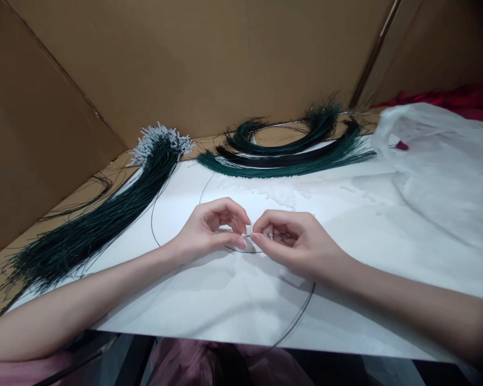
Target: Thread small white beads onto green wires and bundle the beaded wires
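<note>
In the middle of the white tabletop, my two hands nearly meet at the fingertips. My right hand (298, 238) pinches a thin dark wire (293, 313), which curves down past the table's front edge. Small whitish beads (269, 235) show on the wire beside the right fingertips. My left hand (215, 228) is curled, with a tiny white bead (243, 235) at its thumb and fingertips, close to the wire's end. Part of the wire is hidden behind my fingers. Loose white beads (279, 193) lie scattered just beyond my hands.
To the left lies a thick bundle of dark green wires (121, 214) with white beaded tips (161, 142). More green and black wire bundles (285, 163) curve along the back. A clear plastic bag (438, 166) stands right, before red material (459, 102). Cardboard walls (209, 59) enclose the table.
</note>
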Tool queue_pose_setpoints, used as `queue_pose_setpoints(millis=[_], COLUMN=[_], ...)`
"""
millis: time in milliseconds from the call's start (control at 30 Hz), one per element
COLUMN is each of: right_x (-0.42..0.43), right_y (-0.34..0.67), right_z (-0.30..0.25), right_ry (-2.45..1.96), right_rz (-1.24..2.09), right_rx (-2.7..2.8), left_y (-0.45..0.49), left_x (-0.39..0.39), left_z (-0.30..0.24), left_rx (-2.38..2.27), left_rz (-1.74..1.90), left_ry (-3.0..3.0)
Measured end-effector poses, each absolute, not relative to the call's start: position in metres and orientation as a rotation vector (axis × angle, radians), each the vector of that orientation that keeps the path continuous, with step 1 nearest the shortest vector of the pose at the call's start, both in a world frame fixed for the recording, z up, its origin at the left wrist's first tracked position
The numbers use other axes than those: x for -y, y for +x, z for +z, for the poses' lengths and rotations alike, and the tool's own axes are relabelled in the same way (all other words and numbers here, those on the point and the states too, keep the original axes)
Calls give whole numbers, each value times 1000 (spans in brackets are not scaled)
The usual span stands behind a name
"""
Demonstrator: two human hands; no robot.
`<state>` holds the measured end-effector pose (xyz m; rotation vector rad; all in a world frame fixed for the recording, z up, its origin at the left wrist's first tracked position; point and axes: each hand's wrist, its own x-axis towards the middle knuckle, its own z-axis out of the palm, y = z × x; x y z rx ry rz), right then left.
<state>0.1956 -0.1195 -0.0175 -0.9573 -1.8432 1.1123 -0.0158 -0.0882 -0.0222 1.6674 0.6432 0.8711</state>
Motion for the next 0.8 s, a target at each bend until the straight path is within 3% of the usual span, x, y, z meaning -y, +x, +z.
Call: queue_pose_setpoints(millis=[800], right_x=[122], right_y=[196], right_z=[-19], right_ry=[-952], right_rz=[1104], right_rx=[1845], left_y=[-16], left_x=[89], left_z=[-22], left_rx=[-674], left_rz=[880], left_ry=[1676])
